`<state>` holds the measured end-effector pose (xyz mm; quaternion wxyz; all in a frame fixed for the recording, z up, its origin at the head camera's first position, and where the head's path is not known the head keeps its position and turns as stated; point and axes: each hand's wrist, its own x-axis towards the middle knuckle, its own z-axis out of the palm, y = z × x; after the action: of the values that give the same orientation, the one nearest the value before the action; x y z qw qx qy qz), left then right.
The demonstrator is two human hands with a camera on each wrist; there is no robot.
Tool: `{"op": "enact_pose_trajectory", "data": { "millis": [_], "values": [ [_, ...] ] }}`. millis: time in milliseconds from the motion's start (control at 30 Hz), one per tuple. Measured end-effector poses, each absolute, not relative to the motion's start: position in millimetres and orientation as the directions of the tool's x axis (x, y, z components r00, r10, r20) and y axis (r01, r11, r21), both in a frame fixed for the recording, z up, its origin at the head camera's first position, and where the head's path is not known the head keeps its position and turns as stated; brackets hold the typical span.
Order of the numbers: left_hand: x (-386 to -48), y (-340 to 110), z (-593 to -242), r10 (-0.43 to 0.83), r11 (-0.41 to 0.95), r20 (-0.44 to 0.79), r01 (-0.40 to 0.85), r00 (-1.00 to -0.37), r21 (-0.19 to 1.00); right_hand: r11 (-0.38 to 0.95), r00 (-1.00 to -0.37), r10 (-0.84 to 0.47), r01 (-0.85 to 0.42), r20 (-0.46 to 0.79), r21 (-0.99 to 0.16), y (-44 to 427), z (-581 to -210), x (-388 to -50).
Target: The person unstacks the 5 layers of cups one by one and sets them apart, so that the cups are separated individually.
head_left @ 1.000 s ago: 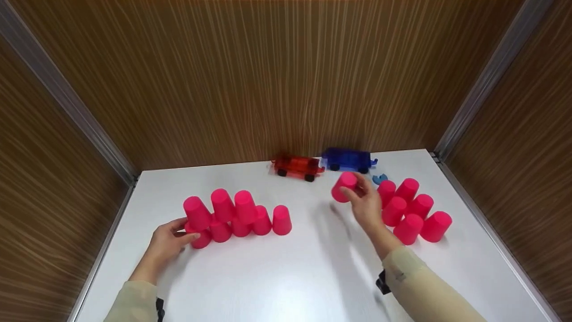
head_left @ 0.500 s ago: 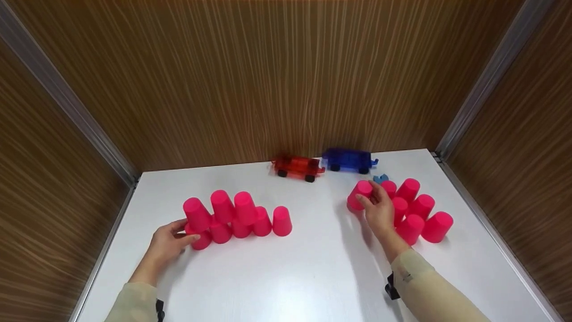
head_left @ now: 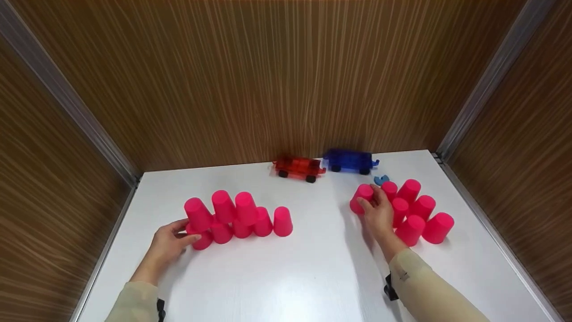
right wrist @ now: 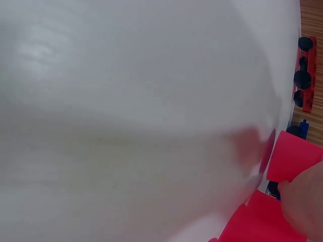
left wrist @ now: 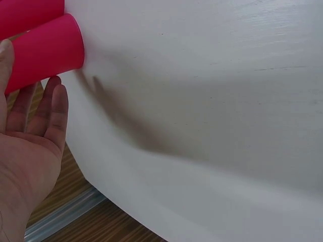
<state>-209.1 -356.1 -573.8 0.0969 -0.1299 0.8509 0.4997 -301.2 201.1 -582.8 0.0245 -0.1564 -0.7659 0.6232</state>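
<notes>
At the left, several upside-down pink cups form a bottom row, with three more cups [head_left: 246, 208] on top. My left hand [head_left: 167, 243] grips the leftmost bottom cup [head_left: 203, 241], thumb on the near side. The left wrist view shows that hand [left wrist: 28, 156] with its fingers beside the cup [left wrist: 48, 50]. On the right, my right hand [head_left: 379, 215] holds an upside-down pink cup [head_left: 361, 197] between thumb and fingers. Whether its rim touches the table cannot be told. Just right of this hand stands a cluster of several pink cups [head_left: 422, 208].
A clear red toy car [head_left: 298, 167] and a clear blue one [head_left: 351, 161] stand along the back wooden wall [head_left: 290, 80]. A small light-blue curved piece [head_left: 381, 180] lies behind the right cluster. The white table [head_left: 268, 277] is walled at both sides.
My right hand has moved right and a little nearer with its cup, from the open table to beside the right cluster. My left hand and the stacked cups have stayed put.
</notes>
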Motion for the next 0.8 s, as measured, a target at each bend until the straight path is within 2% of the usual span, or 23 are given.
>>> {"op": "enact_pose_trajectory", "data": {
  "millis": [800],
  "values": [
    [-209.1, -354.8, -572.6, -0.138, 0.462, -0.308, -0.336, -0.941, 0.821, 0.288, -0.949, 0.273, 0.237, -0.157, -0.928, 199.5, -588.8, -309.1]
  ]
}}
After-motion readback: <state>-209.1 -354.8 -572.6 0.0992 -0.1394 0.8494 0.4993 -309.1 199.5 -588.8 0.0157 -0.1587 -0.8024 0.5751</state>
